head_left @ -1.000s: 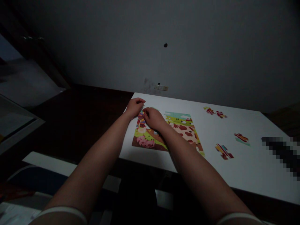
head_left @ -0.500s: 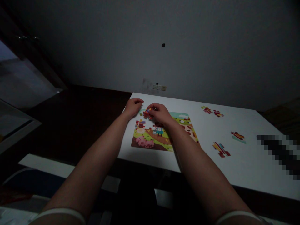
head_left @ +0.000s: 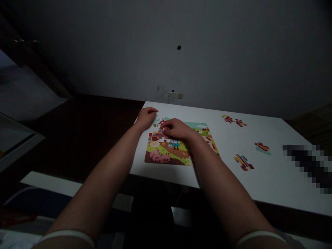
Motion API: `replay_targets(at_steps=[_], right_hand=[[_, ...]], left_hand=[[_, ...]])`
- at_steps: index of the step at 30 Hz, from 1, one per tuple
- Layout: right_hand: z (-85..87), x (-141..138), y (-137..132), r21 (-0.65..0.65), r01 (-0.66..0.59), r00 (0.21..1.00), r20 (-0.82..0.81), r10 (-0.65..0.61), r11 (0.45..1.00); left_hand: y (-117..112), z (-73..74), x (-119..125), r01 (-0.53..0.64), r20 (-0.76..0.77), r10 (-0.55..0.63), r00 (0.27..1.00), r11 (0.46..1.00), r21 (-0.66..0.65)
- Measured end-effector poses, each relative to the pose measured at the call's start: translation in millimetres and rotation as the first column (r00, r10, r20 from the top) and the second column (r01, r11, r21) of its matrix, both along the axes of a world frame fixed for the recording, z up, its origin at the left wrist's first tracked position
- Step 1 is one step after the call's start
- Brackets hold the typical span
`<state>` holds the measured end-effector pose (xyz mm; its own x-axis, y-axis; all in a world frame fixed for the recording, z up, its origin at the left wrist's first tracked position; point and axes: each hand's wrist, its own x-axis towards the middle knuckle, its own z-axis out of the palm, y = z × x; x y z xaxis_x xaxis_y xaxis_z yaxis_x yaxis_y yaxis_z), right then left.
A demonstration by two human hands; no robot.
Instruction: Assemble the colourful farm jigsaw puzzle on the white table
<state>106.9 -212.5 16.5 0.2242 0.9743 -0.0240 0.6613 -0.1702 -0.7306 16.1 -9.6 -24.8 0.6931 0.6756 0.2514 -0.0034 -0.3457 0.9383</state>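
A colourful farm-scene jigsaw puzzle (head_left: pixel 178 157), partly put together, lies flat on the white table. My right hand (head_left: pixel 177 128) is over its upper left part, fingers pinched on a puzzle piece (head_left: pixel 161 131) that the fingertips partly cover. Just below that piece a small white gap shows in the picture. My left hand (head_left: pixel 146 117) rests on the table at the puzzle's upper left corner, holding nothing, its fingers loosely stretched to the right. The right hand and forearm hide the middle and part of the right side of the puzzle.
Loose puzzle pieces lie to the right: a pair (head_left: pixel 233 120) farther back, one (head_left: pixel 263 147) nearer the right, and another (head_left: pixel 243 162) closer to me. A dark pixelated patch (head_left: pixel 308 166) covers something at the table's right. Behind the table (head_left: pixel 280 180) stands a grey wall (head_left: pixel 228 62).
My right hand has moved slightly toward me with the puzzle piece, which now covers more of the gap. A red-and-white part of the picture shows above it. The left hand has stayed in place.
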Motion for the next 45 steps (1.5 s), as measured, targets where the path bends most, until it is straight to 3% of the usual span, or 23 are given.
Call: replay_targets(at_steps=[5,11,20,26,45], right_hand=[[-4.7,2.3,1.6,0.025,-0.002,1.0,0.001,0.002,1.0],[-9.7,1.5,1.8,0.031,0.076,0.959,-0.277,-0.064,0.997],[-5.2,2.0,-0.6,0.035,-0.031,0.996,-0.085,0.034,0.999],[-10.1,5.5,-1.7,0.037,-0.024,0.994,-0.108,0.027,0.999],[-4.0,5.5,-6.8,0.008,-0.047,0.994,-0.101,0.048,0.999]], left_hand=[[-0.7,0.8,-0.1,-0.007,-0.011,0.007,1.0,1.0,-0.013],[-2.6,3.2,-1.9,-0.01,-0.029,0.009,1.0,1.0,-0.012],[-2.9,2.4,-0.8,-0.007,-0.031,0.007,1.0,1.0,-0.006],[-1.0,0.0,-0.3,0.004,-0.028,-0.004,1.0,1.0,0.008],[-8.3,7.4,-3.1,-0.008,-0.035,0.007,0.999,1.0,-0.019]])
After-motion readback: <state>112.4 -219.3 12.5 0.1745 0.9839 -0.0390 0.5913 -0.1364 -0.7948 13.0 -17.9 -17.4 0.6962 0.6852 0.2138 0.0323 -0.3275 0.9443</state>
